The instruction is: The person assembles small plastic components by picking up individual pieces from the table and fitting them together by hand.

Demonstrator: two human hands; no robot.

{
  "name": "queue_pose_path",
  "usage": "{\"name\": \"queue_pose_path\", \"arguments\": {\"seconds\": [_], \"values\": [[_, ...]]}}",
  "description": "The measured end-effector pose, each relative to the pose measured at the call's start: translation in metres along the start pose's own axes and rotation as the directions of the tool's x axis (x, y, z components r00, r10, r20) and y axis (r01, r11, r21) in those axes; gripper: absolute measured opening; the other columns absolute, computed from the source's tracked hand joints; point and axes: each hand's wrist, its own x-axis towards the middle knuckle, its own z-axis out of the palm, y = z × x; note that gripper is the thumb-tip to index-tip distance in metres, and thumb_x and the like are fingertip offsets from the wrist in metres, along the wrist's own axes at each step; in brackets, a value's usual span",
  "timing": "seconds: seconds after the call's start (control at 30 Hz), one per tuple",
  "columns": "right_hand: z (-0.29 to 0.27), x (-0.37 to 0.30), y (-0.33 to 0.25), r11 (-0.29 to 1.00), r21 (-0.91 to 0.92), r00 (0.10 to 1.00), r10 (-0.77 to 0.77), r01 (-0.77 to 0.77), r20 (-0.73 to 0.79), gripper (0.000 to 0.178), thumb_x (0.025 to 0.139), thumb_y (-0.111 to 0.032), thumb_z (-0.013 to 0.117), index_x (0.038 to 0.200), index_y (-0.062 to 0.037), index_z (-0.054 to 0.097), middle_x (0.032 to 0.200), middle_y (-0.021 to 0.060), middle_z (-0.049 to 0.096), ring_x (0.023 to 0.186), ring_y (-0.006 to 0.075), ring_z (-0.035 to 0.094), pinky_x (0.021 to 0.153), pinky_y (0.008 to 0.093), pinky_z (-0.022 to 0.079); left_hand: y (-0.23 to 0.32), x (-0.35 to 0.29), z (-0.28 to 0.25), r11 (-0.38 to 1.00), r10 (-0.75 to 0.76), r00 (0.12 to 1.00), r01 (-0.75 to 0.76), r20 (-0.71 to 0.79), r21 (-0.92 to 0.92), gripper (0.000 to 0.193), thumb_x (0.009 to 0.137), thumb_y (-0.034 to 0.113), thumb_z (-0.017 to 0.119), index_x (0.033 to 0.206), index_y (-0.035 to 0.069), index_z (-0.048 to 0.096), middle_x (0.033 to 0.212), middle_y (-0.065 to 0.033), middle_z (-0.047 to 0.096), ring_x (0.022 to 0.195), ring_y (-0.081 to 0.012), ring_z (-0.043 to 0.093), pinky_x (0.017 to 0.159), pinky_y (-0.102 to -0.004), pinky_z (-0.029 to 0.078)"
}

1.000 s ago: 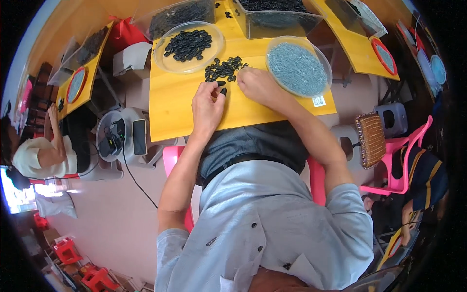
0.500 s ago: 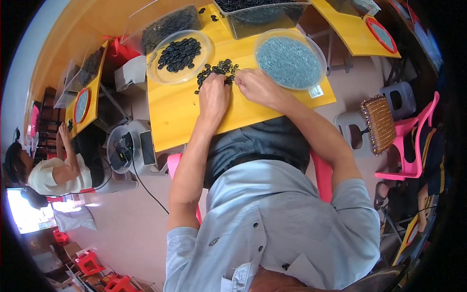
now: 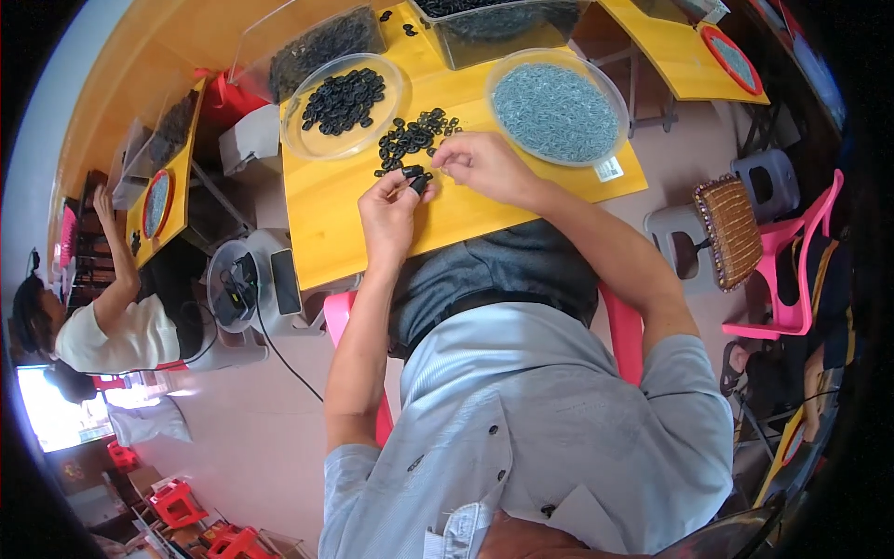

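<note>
My left hand (image 3: 387, 210) is closed at the near edge of a loose pile of small black oval plastic parts (image 3: 410, 140). Between its thumb and fingers are small black plastic parts (image 3: 418, 183). Just to the right, my right hand (image 3: 482, 166) is pinched together above the yellow table (image 3: 335, 224); anything in its fingertips is too small to make out. Beyond my left hand, a clear round tray (image 3: 294, 140) carries more black parts. A second round tray (image 3: 622, 121), beyond my right hand, is heaped with thin silvery metal pieces that look like screws or pins.
Clear plastic bins (image 3: 507, 42) of black parts stand along the table's far side. To the left are a grey stool with a phone (image 3: 284, 281) and a tub (image 3: 231, 284) with a cable. A co-worker (image 3: 116, 326) sits farther left. Stools and a pink chair (image 3: 787, 270) stand right.
My left hand has drawn back from the pile and turned, with black parts now showing at its fingertips. My right hand has shifted slightly left. The co-worker's arm has reached farther out.
</note>
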Motion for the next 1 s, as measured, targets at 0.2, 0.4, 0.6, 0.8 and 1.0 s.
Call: {"name": "queue_pose_path", "arguments": {"seconds": [0.2, 0.4, 0.6, 0.8, 1.0], "values": [[0.012, -0.007, -0.016, 0.960, -0.193, 0.979, -0.205, 0.205, 0.020, 0.013, 0.082, -0.004, 0.060, 0.092, -0.0026, 0.067, 0.083, 0.0128, 0.065, 0.080, 0.0309, 0.064, 0.071, 0.0385, 0.050, -0.008, -0.004, -0.009, 0.999, -0.028, 0.999, 0.026, -0.043, -0.038, 0.012, 0.087, -0.005, 0.059, 0.096, -0.005, 0.066, 0.086, -0.0047, 0.066, 0.078, -0.0123, 0.064, 0.074, -0.0229, 0.050], [0.013, -0.008, -0.012, 0.959, -0.222, 0.984, -0.176, 0.177, 0.024, 0.015, 0.083, -0.002, 0.062, 0.097, -0.0005, 0.067, 0.081, 0.0089, 0.065, 0.069, 0.0153, 0.063, 0.064, 0.0283, 0.049, -0.009, -0.004, -0.008, 0.986, -0.061, 0.996, 0.049, -0.070, -0.160, 0.018, 0.084, -0.008, 0.061, 0.101, -0.004, 0.065, 0.091, -0.0051, 0.069, 0.080, -0.0067, 0.063, 0.074, -0.0189, 0.048], [0.013, -0.006, -0.015, 0.996, -0.085, 1.000, -0.025, 0.026, 0.009, 0.016, 0.085, -0.003, 0.061, 0.100, 0.0015, 0.063, 0.081, 0.0051, 0.065, 0.072, 0.0097, 0.062, 0.068, 0.0248, 0.051, -0.015, -0.004, -0.006, 0.987, -0.052, 0.996, 0.039, -0.079, -0.157, 0.019, 0.082, -0.009, 0.061, 0.099, -0.003, 0.066, 0.091, -0.0045, 0.069, 0.080, -0.0065, 0.062, 0.074, -0.0193, 0.048], [0.016, -0.006, -0.012, 0.999, -0.041, 0.997, -0.033, 0.036, 0.064, 0.014, 0.086, -0.002, 0.060, 0.100, 0.0006, 0.058, 0.080, 0.0066, 0.065, 0.073, 0.0117, 0.063, 0.068, 0.0261, 0.051, -0.021, -0.005, -0.004, 0.994, 0.005, 0.996, -0.014, -0.084, -0.109, 0.016, 0.082, -0.008, 0.061, 0.096, -0.003, 0.067, 0.088, -0.0045, 0.070, 0.078, -0.0066, 0.062, 0.071, -0.0194, 0.048], [0.015, -0.007, -0.010, 0.998, -0.049, 0.997, -0.043, 0.046, 0.064, 0.013, 0.086, -0.002, 0.060, 0.099, 0.0008, 0.057, 0.080, 0.0075, 0.065, 0.073, 0.0126, 0.063, 0.068, 0.0271, 0.051, -0.025, -0.005, -0.003, 0.997, 0.005, 0.997, -0.010, -0.075, -0.071, 0.017, 0.081, -0.009, 0.061, 0.095, -0.003, 0.068, 0.085, -0.0046, 0.070, 0.076, -0.0064, 0.062, 0.068, -0.0195, 0.048]]}}
